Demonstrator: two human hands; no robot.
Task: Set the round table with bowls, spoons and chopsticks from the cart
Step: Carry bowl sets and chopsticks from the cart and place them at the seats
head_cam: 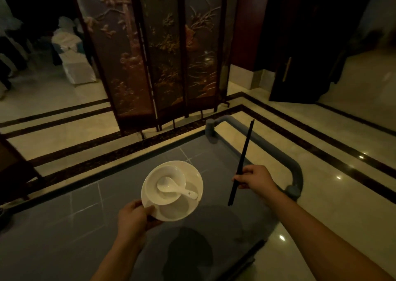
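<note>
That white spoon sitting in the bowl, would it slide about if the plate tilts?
Probably. The spoon lies loose in the glossy bowl, handle over the rim, so it could slip or tip out. It looks ceramic, so likely stiff and breakable. The left hand grips only the plate's edge.

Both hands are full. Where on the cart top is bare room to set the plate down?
The cart top looks bare: free left of the plate toward its dark edge, and beyond it toward the grey handle.

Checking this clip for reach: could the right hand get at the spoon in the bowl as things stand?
Probably not freely: the right hand is close to the spoon with nothing between, but its grip is full of chopsticks.
</note>
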